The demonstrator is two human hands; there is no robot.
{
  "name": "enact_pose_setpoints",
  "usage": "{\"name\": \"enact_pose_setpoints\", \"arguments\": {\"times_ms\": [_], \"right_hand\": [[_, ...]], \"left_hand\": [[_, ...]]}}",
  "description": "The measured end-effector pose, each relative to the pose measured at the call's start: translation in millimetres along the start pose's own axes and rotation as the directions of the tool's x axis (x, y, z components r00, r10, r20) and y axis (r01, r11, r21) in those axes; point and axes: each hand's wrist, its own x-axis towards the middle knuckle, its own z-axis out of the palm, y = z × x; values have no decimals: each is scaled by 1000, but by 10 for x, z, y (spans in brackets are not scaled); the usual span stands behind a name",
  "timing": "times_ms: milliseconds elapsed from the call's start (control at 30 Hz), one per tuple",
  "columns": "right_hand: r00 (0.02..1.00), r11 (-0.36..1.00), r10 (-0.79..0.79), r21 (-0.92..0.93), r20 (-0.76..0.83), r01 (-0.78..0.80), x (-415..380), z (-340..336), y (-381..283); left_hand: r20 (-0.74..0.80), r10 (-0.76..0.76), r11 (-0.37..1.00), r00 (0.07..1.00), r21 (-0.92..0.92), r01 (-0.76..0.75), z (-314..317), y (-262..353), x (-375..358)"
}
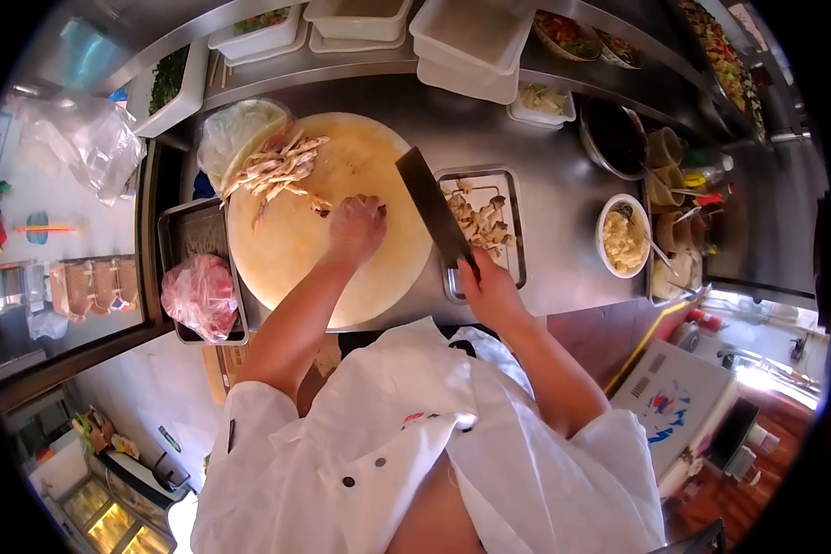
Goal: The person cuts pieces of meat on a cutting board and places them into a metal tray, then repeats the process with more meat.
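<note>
My right hand [491, 294] grips the handle of a cleaver [431, 203], its broad dark blade raised between the round cutting board [369, 148] and a metal tray [519, 222]. Over the board, my left hand [358, 228] is closed, fingers curled; what it holds is mostly hidden. A pile of long, thin, pale-brown pieces that look like chicken feet [282, 171] lies at the board's upper left, with a small bit close to my left hand. Short chopped pieces [480, 222] lie in the metal tray, partly behind the cleaver.
A plastic bag [235, 138] touches the pile's far side. Bagged pink meat [200, 295] rests in a dark tray [180, 217] at left. To the right stand a white bowl of pale paste [624, 242] and a dark-filled bowl [612, 137]. White containers [475, 37] line the back.
</note>
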Motion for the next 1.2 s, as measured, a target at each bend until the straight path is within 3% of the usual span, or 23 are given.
{"name": "enact_pose_setpoints", "arguments": {"times_ms": [33,133,233,333,433,533,633,733,900,1000,1100,1200], "right_hand": [[1000,1000,7,6,-14,-7,-67,-8,39],[998,999,48,-6,-46,-48,-248,-12,170],[997,998,49,28,-56,-48,-395,-90,226],[999,999,48,12,-13,-48,-493,-233,246],[999,999,12,-32,47,-10,-477,-273,272],[993,994,-30,-101,112,41,-354,-213,216],[972,972,-104,-186,210,144,-98,-67,109],[936,922,-182,-280,300,269,132,139,68],[869,827,-272,-362,414,431,321,307,-67],[862,796,-235,-420,449,436,355,360,-90],[847,763,-317,-416,426,495,351,350,-62],[860,774,-217,-456,462,440,394,317,-103]], "left_hand": [[52,-5,998,999,68,2,1,25,118],[-155,25,998,988,62,-16,-126,18,356],[-120,-77,997,990,-31,73,-105,-270,599],[-358,-22,964,934,-256,-76,-187,-421,287],[-330,-84,968,940,-251,-2,-53,-492,-358],[-290,161,981,943,-57,-185,53,-422,-822],[-417,153,940,896,-217,-262,131,-282,-914],[-425,150,933,892,-238,-271,161,-312,-915],[-362,183,963,914,-123,-241,91,-362,-976],[-304,174,974,937,-87,-209,119,-420,-1019],[-279,173,973,944,-102,-209,158,-473,-1008],[-280,171,968,945,-131,-214,181,-471,-998]]}}
